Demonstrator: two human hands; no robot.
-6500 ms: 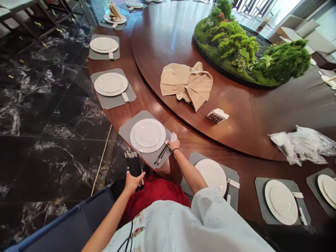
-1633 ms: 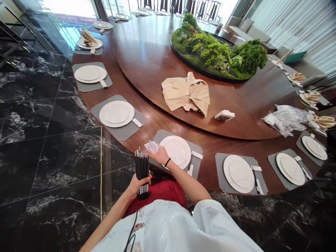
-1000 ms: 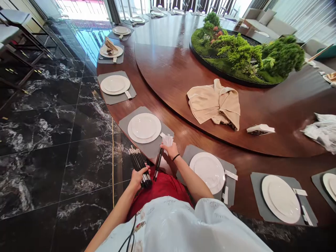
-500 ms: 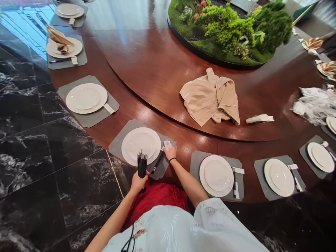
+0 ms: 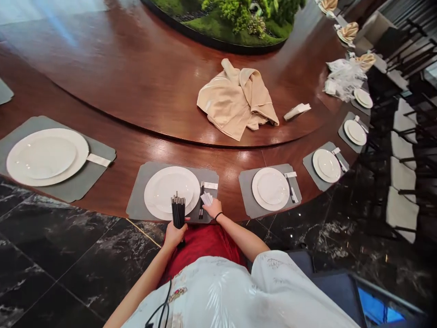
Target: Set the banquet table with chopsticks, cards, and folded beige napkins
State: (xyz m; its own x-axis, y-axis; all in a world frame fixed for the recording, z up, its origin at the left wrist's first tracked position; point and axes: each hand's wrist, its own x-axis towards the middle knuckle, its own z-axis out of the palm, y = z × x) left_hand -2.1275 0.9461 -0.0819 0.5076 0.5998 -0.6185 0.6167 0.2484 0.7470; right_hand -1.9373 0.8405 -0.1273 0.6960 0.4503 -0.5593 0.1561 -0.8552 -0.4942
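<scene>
My left hand [image 5: 175,235] is closed around an upright bundle of black chopsticks [image 5: 178,213] with silvery ends, in front of the nearest plate. Several slim white paper packets [image 5: 206,199] are pinched in my right hand [image 5: 213,208], over the right side of the grey placemat [image 5: 136,200]. A pair of black chopsticks [image 5: 201,205] lies beside that hand, its upper end by a white chopstick rest [image 5: 210,186]. Stacked white plates [image 5: 164,189] stand on the same mat, left of the pair.
Another setting with plates [image 5: 271,189] is to the right; a left setting has plates [image 5: 48,157] and a white rest [image 5: 99,160]. Beige napkins [image 5: 235,100] and a white packet bundle [image 5: 297,111] lie on the turntable [image 5: 136,91], near a moss centrepiece [image 5: 239,27]. Clear plastic wrapping [image 5: 344,77] lies far right.
The view has swung to the right. The loose chopstick pair now lies straight beside the plate by the rest, and my right hand has drawn back toward the table edge with the packets.
</scene>
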